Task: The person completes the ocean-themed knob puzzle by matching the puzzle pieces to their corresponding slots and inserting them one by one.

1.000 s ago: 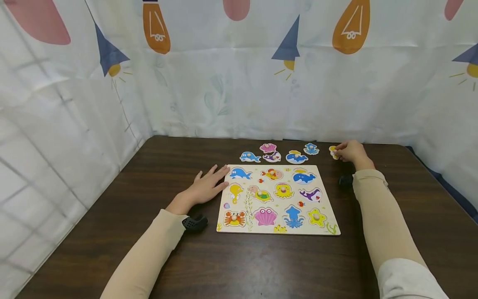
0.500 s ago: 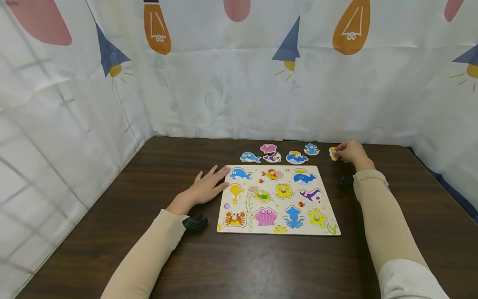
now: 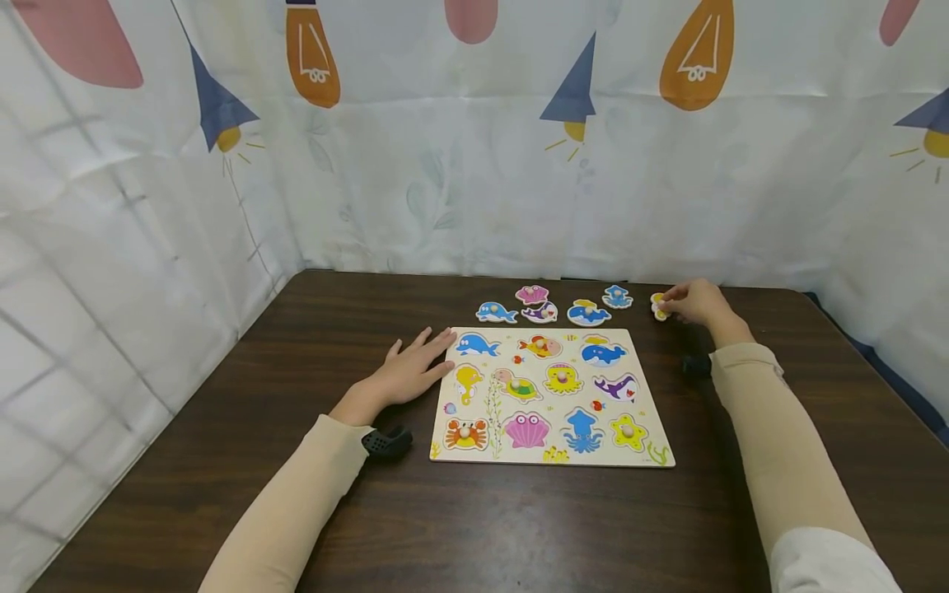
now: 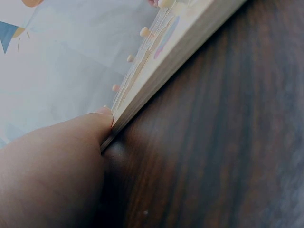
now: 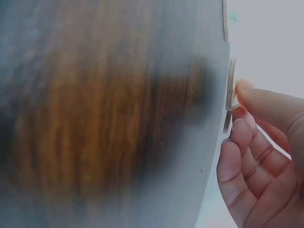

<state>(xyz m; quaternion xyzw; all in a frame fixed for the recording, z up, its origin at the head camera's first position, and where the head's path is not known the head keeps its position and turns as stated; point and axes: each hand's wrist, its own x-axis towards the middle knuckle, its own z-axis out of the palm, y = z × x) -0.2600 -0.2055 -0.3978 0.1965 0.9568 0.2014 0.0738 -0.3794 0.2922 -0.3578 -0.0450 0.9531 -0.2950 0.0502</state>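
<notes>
My left hand (image 3: 404, 371) lies with fingers spread at the left edge of a wooden peg puzzle board (image 3: 571, 453). In the left wrist view, its thumb (image 4: 102, 118) touches the board's edge. At the back right, my right hand (image 3: 697, 302) pinches a small yellow-and-white puzzle piece (image 3: 657, 306), partly hidden by the fingers. The right wrist view has this piece (image 5: 231, 88) edge-on beside the thumb, with the other fingers curled. Sea-animal pictures cover the board; some, such as the crab (image 3: 465, 433) and starfish (image 3: 628, 431), bear knobs.
Behind the board lie loose knobbed pieces: a blue dolphin-like one (image 3: 495, 312), a pink shell (image 3: 531, 294), a purple whale (image 3: 540, 312), a blue whale (image 3: 589, 313) and a blue squid (image 3: 617, 296). The dark wooden table (image 3: 504, 527) ends at a white patterned curtain (image 3: 474, 189).
The right wrist and forearm have shifted slightly to the right, and the pinched puzzle piece has moved a little to the left. My left hand and the board look unmoved.
</notes>
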